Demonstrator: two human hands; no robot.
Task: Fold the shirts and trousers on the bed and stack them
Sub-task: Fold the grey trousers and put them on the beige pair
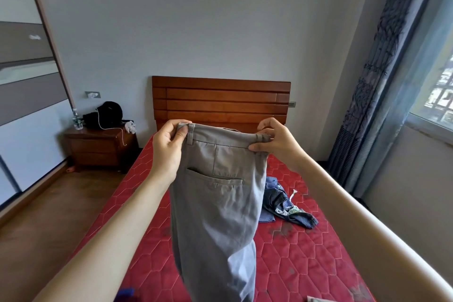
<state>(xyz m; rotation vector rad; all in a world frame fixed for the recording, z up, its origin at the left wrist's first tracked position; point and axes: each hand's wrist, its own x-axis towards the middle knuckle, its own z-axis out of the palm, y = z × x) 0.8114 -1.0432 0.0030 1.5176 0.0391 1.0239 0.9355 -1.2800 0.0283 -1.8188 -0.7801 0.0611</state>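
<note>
Both forearms reach forward over the red quilted mattress (pixel 294 265), lifting grey trousers (pixel 215 203) clear of it so that the legs hang down. At one end of the waistband the left hand (pixel 169 147) pinches the cloth between thumb and curled fingers; the right hand (pixel 274 144) grips the other end the same way. Beyond them a crumpled pair of jeans (pixel 284 203) lies on the mattress, right of the trousers. A wooden headboard (pixel 220 100) stands behind, with a nightstand (pixel 98 149) to its left.

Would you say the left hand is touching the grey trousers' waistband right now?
Touching. The head view shows the left hand pinching one end of the grey trousers at the waistband, thumb in front.
</note>
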